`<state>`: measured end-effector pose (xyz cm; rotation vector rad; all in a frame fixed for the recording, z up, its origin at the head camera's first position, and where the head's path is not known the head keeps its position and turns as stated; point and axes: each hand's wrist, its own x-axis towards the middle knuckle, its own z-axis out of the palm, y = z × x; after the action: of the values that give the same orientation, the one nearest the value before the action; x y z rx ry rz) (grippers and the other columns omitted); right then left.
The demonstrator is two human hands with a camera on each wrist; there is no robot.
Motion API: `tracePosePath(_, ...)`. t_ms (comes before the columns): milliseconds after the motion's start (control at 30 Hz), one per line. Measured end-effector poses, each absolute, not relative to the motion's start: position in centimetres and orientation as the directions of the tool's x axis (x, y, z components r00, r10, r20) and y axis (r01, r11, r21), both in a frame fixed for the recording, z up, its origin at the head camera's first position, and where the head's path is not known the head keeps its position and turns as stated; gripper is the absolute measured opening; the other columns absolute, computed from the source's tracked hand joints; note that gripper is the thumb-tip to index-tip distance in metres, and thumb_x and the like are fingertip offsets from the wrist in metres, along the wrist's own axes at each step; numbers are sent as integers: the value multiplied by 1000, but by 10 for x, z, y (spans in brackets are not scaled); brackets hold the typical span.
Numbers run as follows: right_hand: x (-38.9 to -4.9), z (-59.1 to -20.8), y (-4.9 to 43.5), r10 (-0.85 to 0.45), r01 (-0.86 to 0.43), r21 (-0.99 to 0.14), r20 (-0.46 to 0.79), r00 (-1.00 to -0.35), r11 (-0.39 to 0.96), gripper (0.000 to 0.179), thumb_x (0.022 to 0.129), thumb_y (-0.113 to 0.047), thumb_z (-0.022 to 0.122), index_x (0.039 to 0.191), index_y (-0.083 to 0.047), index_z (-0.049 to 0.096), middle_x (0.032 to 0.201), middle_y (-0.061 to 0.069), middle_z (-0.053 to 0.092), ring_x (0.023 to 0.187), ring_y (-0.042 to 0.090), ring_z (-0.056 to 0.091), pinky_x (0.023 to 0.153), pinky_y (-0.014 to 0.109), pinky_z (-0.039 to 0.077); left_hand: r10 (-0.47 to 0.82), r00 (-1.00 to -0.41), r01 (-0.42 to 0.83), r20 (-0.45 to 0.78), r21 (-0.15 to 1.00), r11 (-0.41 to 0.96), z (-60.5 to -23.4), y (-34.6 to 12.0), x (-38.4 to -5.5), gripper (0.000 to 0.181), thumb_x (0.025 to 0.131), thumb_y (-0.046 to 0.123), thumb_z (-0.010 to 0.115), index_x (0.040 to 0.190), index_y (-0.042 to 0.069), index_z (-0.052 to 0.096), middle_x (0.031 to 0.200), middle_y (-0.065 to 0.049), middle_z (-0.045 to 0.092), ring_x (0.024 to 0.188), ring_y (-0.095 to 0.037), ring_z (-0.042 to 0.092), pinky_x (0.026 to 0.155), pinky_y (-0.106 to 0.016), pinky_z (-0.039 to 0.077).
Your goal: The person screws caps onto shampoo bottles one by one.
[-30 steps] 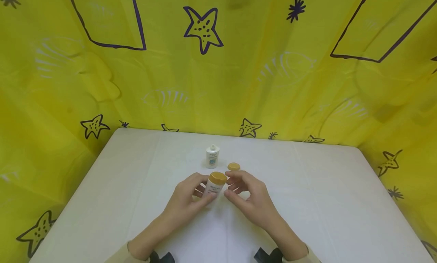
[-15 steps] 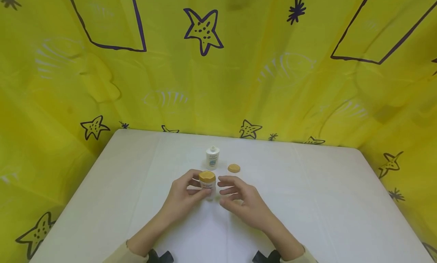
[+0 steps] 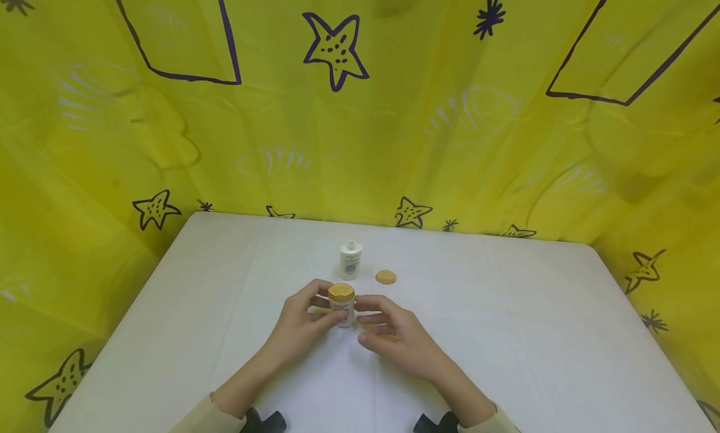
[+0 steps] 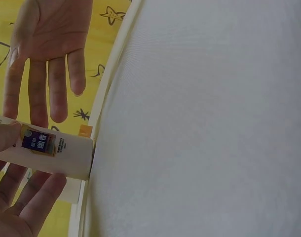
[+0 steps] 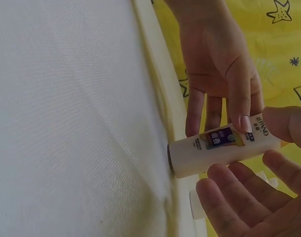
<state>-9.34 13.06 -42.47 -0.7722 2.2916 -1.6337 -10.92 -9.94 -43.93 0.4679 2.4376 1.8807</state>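
Observation:
My left hand [image 3: 304, 317] holds a white bottle [image 4: 47, 145] with a gold cap [image 3: 341, 292], thumb across its labelled front and fingers behind. The bottle is upright, its base at or very close to the tabletop. To its right, my right hand [image 3: 394, 336] is held with fingers loosely bent and apart, grasping nothing. Its fingertips are close to the bottle; whether they touch it I cannot tell. Beyond the hands stands a second white bottle [image 3: 350, 261], capless, with a small nozzle on top. A loose gold cap [image 3: 385, 277] lies to the right of that bottle.
A white cloth covers the table [image 3: 478, 308], whose far edge meets a yellow curtain [image 3: 394, 139] with dark starfish drawings. The curtain also hangs along both sides.
The held bottle has gone from tilted to upright and shifted left, down toward the table. My right hand followed leftward and lower, uncovering the loose cap. In the last half second little moved.

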Motion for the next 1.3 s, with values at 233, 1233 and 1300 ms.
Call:
tracePosePath(233,-94,-427,131,-536,-288,-927,120,-836,242,48,95,-12,67,139,-19,50,136,11,60,118,34,63,96,37,54,274,-950,215,147,947,238,-440,-100,-109,35,86,16,80,115,21,61,114,0,67,100,-21,66,84,-31,58)
tracePosePath(1233,-153,-407,160,-416,-432,-500,150,-897,750,64,87,-25,78,145,-27,51,147,1,53,136,29,46,112,53,38,331,-937,197,109,949,247,-423,-121,-170,67,93,20,72,149,16,36,152,-13,42,138,-40,42,110,-56,39)
tracePosePath(1300,-160,-408,162,-417,-420,-466,115,-901,779,68,87,-25,78,148,-26,48,150,3,49,139,30,44,113,54,36,328,-940,182,89,947,266,-425,-116,-178,72,91,22,75,151,19,35,152,-12,42,139,-40,42,111,-57,38)
